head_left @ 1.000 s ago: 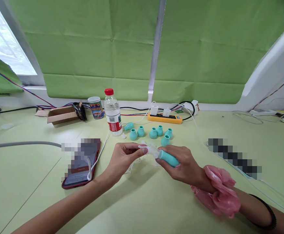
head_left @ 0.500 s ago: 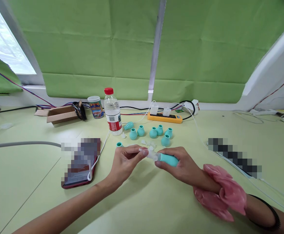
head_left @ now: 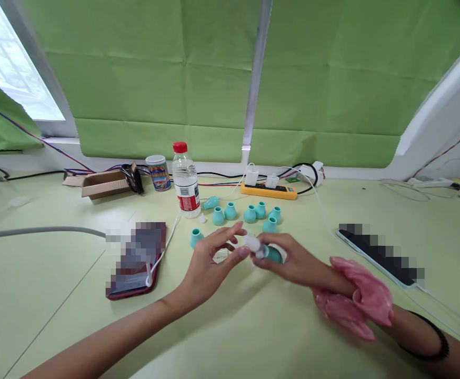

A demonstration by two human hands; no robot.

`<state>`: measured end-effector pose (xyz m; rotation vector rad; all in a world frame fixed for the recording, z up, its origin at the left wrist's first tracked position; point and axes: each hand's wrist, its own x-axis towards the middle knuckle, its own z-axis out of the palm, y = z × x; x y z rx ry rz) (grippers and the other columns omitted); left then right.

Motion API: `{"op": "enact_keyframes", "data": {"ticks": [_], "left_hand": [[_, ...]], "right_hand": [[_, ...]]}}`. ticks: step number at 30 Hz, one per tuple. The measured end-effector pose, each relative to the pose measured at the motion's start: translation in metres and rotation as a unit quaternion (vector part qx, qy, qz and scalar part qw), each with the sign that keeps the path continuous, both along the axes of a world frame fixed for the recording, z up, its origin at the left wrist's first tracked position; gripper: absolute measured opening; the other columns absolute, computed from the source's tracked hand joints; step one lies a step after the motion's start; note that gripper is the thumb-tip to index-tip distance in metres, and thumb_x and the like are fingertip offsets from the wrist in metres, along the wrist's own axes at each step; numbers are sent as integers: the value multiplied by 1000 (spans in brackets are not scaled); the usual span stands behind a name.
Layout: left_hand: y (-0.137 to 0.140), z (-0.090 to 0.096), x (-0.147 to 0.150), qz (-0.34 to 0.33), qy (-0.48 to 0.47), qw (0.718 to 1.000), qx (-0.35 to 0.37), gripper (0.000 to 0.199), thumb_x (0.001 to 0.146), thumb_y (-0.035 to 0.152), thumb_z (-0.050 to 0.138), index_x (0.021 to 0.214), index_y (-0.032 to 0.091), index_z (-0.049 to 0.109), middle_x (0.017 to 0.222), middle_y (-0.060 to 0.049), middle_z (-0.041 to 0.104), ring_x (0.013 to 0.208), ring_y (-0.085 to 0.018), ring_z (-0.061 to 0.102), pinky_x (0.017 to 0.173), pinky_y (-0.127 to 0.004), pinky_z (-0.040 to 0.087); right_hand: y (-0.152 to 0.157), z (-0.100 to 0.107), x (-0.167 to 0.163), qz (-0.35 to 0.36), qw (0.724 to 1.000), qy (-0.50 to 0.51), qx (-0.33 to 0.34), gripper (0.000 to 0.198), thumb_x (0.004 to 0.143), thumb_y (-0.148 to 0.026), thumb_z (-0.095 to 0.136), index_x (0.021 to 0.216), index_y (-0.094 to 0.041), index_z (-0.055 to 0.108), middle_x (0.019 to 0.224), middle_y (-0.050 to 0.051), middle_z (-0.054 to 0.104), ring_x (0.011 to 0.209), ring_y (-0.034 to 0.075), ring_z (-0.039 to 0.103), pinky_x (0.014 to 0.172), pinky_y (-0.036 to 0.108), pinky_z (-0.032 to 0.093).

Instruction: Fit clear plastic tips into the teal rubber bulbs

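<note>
My right hand (head_left: 283, 252) is closed around a teal squeeze bulb (head_left: 272, 255), which is fitted with a clear collar and a whitish translucent tip (head_left: 252, 242) pointing left and towards the camera. Just left of that tip is my left hand (head_left: 213, 252), its thumb and fingers apart; the thumb's end is close to the tip, and whether it touches is unclear. Beyond the hands, several teal bulbs (head_left: 249, 213) stand mouth up on the table, and another teal bulb (head_left: 210, 203) lies on its side. Small clear pieces, one a clear part (head_left: 220, 256), show behind my left fingers.
A water bottle (head_left: 187, 189) with a red cap and a printed can (head_left: 158, 173) stand at the back, beside an open cardboard box (head_left: 106, 184). Behind the bulbs lies an orange power strip (head_left: 268, 191) with cords. Phones lie left (head_left: 135, 263) and right (head_left: 376, 252).
My left fingers have let go of the translucent tip and spread apart. In my right hand the bulb has turned, so its tip points more towards the camera. The view has shifted slightly.
</note>
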<state>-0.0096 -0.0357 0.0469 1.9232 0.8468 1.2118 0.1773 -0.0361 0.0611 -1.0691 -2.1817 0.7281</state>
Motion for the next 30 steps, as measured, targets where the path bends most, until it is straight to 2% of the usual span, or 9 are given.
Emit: {"op": "enact_keyframes", "data": {"ticks": [2,5,8,11,17,22,26,28,30], "left_hand": [[-1,-2,-7,35,109,991,75,36,80,28,47,115,20,48,110,-9,53,93,-19,50,78,-35,45],[-3,-14,-18,81,309,928,192,39,80,27,45,118,19,44,126,-14,37,111,-29,36,88,-48,35],[-6,-34,-25,103,431,870,217,49,79,30,44,125,15,34,132,-18,26,116,-36,28,88,-54,30],[-9,-51,-26,99,477,849,205,52,80,35,41,127,14,30,135,-19,21,118,-37,27,89,-55,30],[-12,-65,-22,27,457,873,168,48,82,19,37,128,16,25,136,-16,19,122,-33,21,92,-51,32],[-1,-69,-20,-44,409,899,151,69,64,-3,41,128,20,25,139,-12,8,125,-32,11,93,-50,32],[10,-69,-13,-67,358,916,166,62,72,-3,36,128,21,22,138,-10,14,126,-25,13,95,-46,32],[13,-67,-10,-57,343,922,168,54,80,3,31,129,21,20,136,-11,18,126,-22,16,95,-43,34],[14,-65,-9,-49,347,920,175,47,85,11,30,130,20,20,136,-12,20,126,-22,16,96,-42,33]], "right_hand": [[12,10,18,-46,999,-7,23,18,72,-31,56,79,-15,58,81,4,57,75,15,52,65,26,41],[33,22,53,-123,991,-35,32,24,69,-35,57,81,-15,60,83,5,59,74,17,54,64,28,42],[56,20,86,-180,979,-92,19,25,64,-36,59,77,-14,60,75,5,60,66,16,54,59,27,43],[77,3,108,-242,960,-143,22,23,57,-33,63,68,-14,57,68,3,60,61,16,54,55,26,43],[101,-26,125,-287,942,-169,32,21,54,-33,63,66,-16,59,67,2,61,61,16,56,54,25,42],[104,-32,123,-312,932,-181,44,36,56,-39,62,83,-15,59,69,3,61,61,17,56,57,27,43],[98,-26,117,-358,899,-244,61,51,60,-45,59,101,-15,54,82,8,62,73,24,57,63,35,44],[89,-18,109,-393,877,-255,110,56,62,-47,56,109,-16,48,94,11,60,82,29,56,65,41,44],[75,-10,93,-400,862,-217,222,55,67,-43,54,113,-17,44,108,13,54,95,32,51,72,45,42]]}}
